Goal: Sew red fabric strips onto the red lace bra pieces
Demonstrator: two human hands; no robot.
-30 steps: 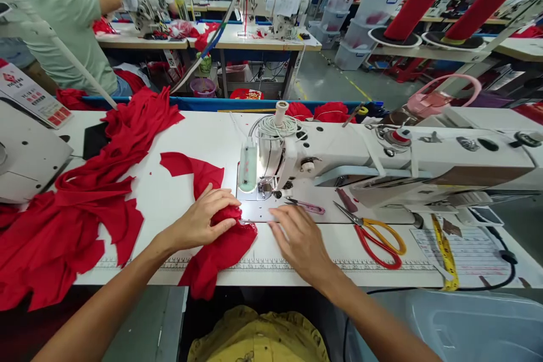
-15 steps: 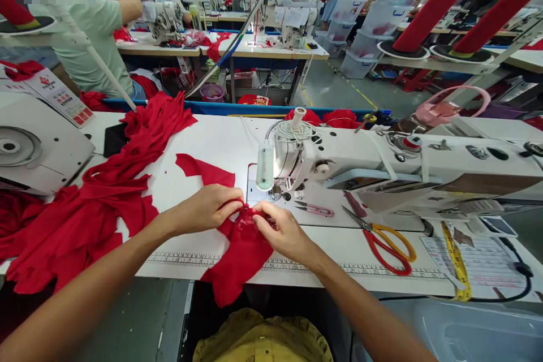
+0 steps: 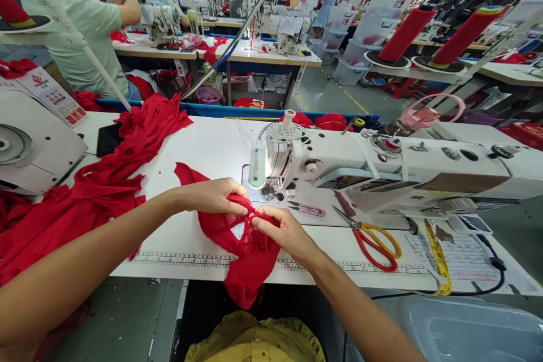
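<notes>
My left hand (image 3: pixel 216 195) and my right hand (image 3: pixel 282 231) both pinch the top edge of a small red lace fabric piece (image 3: pixel 246 251), holding it just above the white table (image 3: pixel 203 141) in front of the sewing machine's needle (image 3: pixel 267 189). The piece hangs over the table's front edge. The white sewing machine (image 3: pixel 382 167) stretches to the right. Pink thread snips (image 3: pixel 307 209) lie on its bed beside my right hand.
A heap of red fabric (image 3: pixel 97 181) covers the table's left side. Scissors with yellow and red handles (image 3: pixel 375 237) and a yellow tape measure (image 3: pixel 436 257) lie on the right. Another machine (image 3: pixel 29 147) stands at far left. A person in a green shirt (image 3: pixel 85 34) works at the table behind.
My right hand moved from the machine bed to the red piece and pinched it. Both hands lifted the piece off the table and spread its edge.
</notes>
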